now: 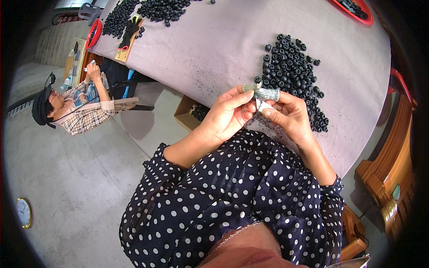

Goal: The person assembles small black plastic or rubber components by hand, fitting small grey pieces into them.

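Both of my hands meet over the near edge of the cloth-covered table (223, 49). The fingers of my left hand (223, 116) are closed on a small ribbed, greenish piece (250, 88). Against its right end lies a short grey cylinder (269, 94) with a mottled surface, pinched by my right hand (291, 117). Whether the two are joined, I cannot tell. A small white flap (262, 105) sticks out below, by my right thumb. Just beyond my hands is a loose pile of round black parts with holes (286, 67).
More black parts (163, 10) are heaped at the far left, near a black glove (129, 33) and a red-rimmed tray (94, 34). Another red tray (368, 18) is at the far right. A cardboard box (183, 115) stands below the table edge. To the left sits another person (96, 107); wooden furniture (386, 165) is at right.
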Demonstrator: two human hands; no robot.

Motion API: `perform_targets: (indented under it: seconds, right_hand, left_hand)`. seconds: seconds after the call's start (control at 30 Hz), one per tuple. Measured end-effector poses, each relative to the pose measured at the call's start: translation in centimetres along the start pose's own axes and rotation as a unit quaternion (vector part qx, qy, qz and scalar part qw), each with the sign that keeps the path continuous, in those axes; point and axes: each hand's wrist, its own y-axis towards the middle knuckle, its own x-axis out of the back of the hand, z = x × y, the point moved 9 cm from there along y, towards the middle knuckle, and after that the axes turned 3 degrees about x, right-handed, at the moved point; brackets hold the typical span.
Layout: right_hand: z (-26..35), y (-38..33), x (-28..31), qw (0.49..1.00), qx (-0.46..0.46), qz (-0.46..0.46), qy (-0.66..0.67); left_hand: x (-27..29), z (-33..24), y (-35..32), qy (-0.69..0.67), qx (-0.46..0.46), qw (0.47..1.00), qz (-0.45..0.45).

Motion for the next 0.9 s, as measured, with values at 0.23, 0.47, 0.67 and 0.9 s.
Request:
perform_targets:
  seconds: [0.23,0.47,0.67,0.9]
  right_hand:
    - [0.0,0.0,0.1,1.0,0.02,-0.004,-0.012]
    - [0.0,0.0,0.1,1.0,0.002,-0.001,-0.008]
    - [0.0,-0.1,0.0,1.0,-0.013,0.0,-0.01]
    - [-1.1,0.0,0.5,0.999,-0.051,0.017,0.006]
  left_hand:
    - [0.2,0.1,0.1,-0.003,0.0,1.0,-0.004]
    - [0.3,0.2,0.1,-0.003,0.003,1.0,-0.002]
    - [0.3,0.3,0.1,0.002,0.001,1.0,0.001]
    - [0.1,0.4,0.0,0.004,0.008,1.0,0.01]
